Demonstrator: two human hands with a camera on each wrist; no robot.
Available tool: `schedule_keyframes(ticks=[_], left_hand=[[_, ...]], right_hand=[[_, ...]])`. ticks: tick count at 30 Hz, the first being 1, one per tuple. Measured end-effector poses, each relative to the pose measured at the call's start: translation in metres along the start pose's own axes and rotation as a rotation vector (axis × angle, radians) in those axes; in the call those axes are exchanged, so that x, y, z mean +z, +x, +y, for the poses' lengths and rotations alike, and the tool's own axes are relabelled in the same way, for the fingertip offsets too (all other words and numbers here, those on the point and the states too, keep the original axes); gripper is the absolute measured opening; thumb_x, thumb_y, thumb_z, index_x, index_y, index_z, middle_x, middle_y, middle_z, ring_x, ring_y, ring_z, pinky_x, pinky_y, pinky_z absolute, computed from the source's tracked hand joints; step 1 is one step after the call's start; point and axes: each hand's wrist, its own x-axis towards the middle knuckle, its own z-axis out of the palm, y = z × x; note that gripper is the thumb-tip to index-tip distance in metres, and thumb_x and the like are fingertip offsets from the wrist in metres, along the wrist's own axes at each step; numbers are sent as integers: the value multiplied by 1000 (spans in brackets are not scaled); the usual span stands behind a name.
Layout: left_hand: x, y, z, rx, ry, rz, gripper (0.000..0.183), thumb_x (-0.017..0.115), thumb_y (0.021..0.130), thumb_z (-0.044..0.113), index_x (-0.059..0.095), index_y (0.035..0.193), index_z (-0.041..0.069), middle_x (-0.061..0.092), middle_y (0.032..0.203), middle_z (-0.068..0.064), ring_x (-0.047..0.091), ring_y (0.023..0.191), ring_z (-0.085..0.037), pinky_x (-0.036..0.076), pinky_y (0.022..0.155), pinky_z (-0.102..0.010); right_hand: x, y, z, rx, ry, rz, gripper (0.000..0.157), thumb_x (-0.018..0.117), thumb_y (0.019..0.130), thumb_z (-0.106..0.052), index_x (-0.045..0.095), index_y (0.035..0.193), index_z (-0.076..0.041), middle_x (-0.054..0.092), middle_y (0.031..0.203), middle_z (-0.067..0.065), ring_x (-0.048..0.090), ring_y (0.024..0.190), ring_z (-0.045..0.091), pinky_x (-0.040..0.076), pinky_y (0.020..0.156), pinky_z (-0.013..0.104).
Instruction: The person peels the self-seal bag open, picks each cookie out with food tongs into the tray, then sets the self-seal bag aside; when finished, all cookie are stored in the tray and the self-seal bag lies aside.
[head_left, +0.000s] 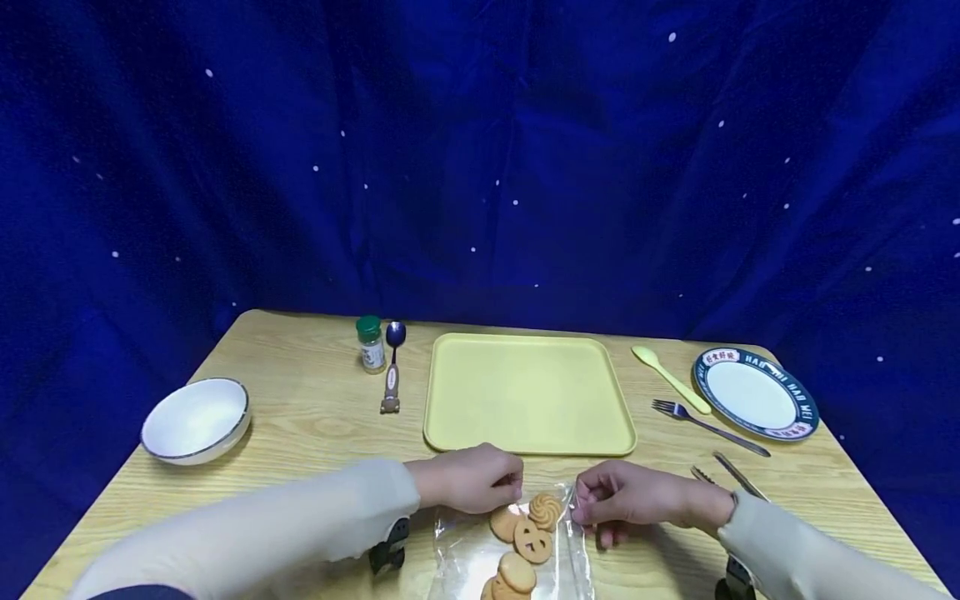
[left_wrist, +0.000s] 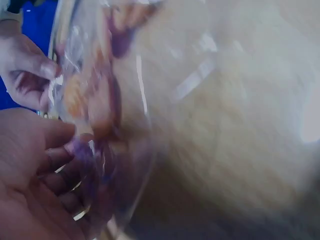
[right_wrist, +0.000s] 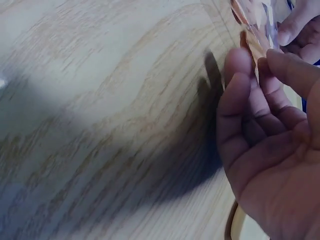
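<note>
A clear plastic bag (head_left: 465, 557) of cookies lies at the front of the wooden table in the head view. Several golden cookies (head_left: 532, 542) show through it, one swirled and one with cut-out holes. My left hand (head_left: 478, 479) pinches the bag's upper left edge between thumb and fingers. Opposite it, my right hand (head_left: 626, 498) grips the upper right corner, its thumb against the fingertips. From the left wrist view, the film (left_wrist: 145, 95) stretches between both hands with cookies inside. In the right wrist view, the right fingertips (right_wrist: 239, 60) close on the bag's edge.
Beyond the hands lies a yellow tray (head_left: 528, 392). To the left are a white bowl (head_left: 197, 421), a green-capped shaker (head_left: 371, 346) and a spoon (head_left: 392, 379). On the right are a yellow spoon (head_left: 675, 383), a fork (head_left: 708, 425), metal utensils (head_left: 738, 475) and a rimmed plate (head_left: 752, 394).
</note>
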Motion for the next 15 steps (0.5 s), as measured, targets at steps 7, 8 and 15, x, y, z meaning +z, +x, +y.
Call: schedule_keyframes(ticks=[7, 8, 15], left_hand=[[5, 4, 2, 20, -28, 29, 20, 54, 98, 12, 57, 78, 14, 50, 68, 11, 42, 58, 0, 37, 57, -14], [4, 3, 1, 29, -47, 32, 20, 54, 98, 12, 57, 78, 13, 49, 68, 10, 42, 58, 0, 37, 57, -14], [1, 3, -3, 101, -118, 31, 18, 54, 99, 14, 55, 81, 11, 45, 67, 10, 40, 59, 1, 35, 57, -13]], right_hand=[[3, 0, -3, -16, -61, 105, 22, 61, 95, -14, 55, 96, 7, 65, 84, 7, 64, 64, 12, 52, 55, 22], [3, 1, -4, -22, -72, 131, 20, 61, 94, -13, 54, 98, 6, 65, 84, 9, 64, 63, 13, 52, 54, 23], [2, 3, -9, -127, -241, 279, 27, 65, 92, -14, 52, 107, 4, 61, 86, 10, 58, 67, 8, 50, 54, 23]])
